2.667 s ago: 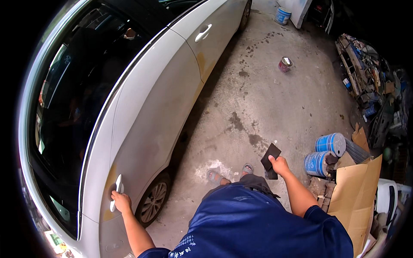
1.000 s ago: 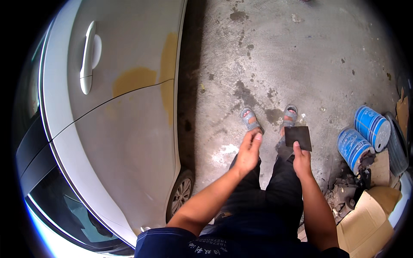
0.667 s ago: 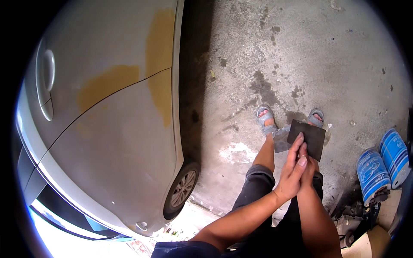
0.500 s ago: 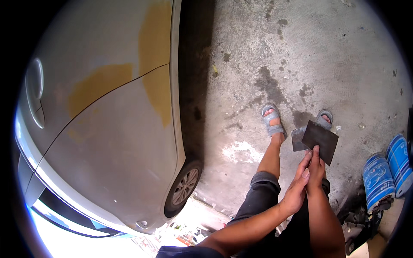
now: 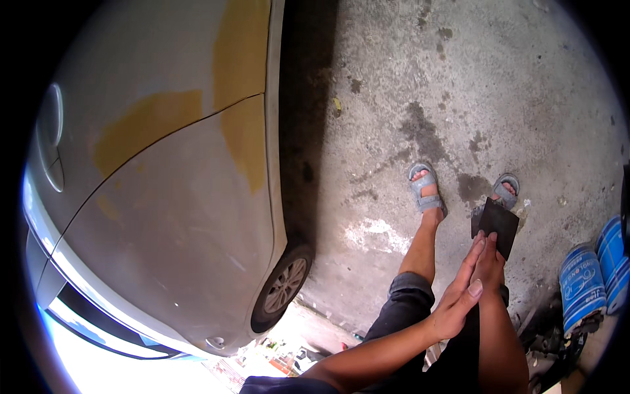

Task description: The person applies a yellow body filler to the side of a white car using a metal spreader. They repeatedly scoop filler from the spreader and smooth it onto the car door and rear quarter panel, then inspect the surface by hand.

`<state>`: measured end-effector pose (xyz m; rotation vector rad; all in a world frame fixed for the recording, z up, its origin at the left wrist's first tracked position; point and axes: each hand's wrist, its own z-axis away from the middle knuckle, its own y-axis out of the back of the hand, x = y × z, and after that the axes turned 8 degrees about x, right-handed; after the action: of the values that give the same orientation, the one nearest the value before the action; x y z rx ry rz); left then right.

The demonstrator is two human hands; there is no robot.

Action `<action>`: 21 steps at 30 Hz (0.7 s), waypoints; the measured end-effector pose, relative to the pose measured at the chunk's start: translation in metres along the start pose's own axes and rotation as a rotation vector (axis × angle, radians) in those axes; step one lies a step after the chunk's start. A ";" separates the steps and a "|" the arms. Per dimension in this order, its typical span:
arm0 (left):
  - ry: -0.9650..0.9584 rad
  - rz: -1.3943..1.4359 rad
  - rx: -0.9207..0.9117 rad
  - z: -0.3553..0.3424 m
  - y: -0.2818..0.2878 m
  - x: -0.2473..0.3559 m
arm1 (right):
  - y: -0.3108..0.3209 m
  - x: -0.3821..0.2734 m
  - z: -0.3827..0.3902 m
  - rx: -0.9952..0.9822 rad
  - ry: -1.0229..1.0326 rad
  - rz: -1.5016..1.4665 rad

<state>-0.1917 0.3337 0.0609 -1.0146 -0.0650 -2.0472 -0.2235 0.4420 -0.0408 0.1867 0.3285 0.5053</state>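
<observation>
My left hand [image 5: 456, 305] has its fingers stretched out, lying along the side of my right hand, with the thumb raised. My right hand [image 5: 487, 268] grips the lower edge of a dark, sandpaper-like sheet [image 5: 500, 222], its fingertips resting on the sheet's face. Partly hidden behind that sheet is a smaller grey flat piece [image 5: 476, 223]; what keeps it there cannot be made out. Both hands are in front of my legs, above the floor.
At the left stands a grey car [image 5: 177, 223] with tan filler patches [image 5: 147, 128] across its panels and a rear wheel [image 5: 285, 285] near the floor. Blue cans [image 5: 583, 285] stand at the right. Stained concrete [image 5: 374, 157] lies around my sandalled feet [image 5: 426, 187].
The dark sheet has turned more edge-on and covers more of the grey piece. My left fingers have straightened along my right hand. The view has shifted slightly.
</observation>
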 end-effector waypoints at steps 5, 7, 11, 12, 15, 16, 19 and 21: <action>-0.033 -0.429 -0.060 0.006 -0.005 -0.014 | -0.007 -0.004 0.014 0.076 0.082 -0.121; 0.083 -0.198 -0.166 0.021 -0.004 -0.005 | -0.002 -0.030 0.012 0.124 0.123 -0.087; 0.115 -0.176 -0.119 0.036 0.003 0.017 | 0.039 -0.051 -0.018 0.091 0.166 0.337; 0.060 -0.332 -0.118 0.034 0.012 0.018 | 0.051 -0.047 -0.020 0.046 0.115 0.525; 0.215 -0.399 0.259 0.026 0.024 0.025 | 0.053 -0.066 0.022 -0.104 0.572 0.393; 0.090 -0.483 0.254 0.025 0.030 0.026 | 0.057 -0.075 0.034 -0.171 0.645 0.456; -0.053 -0.727 0.310 0.028 0.035 0.027 | 0.065 -0.076 0.056 -0.256 0.793 0.585; -0.265 -0.834 0.350 0.026 0.028 0.036 | 0.069 -0.075 0.064 -0.285 0.795 0.575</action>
<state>-0.1674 0.3019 0.0949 -1.1292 -1.1056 -2.4641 -0.2938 0.4580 0.0558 -0.2211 0.9828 1.1867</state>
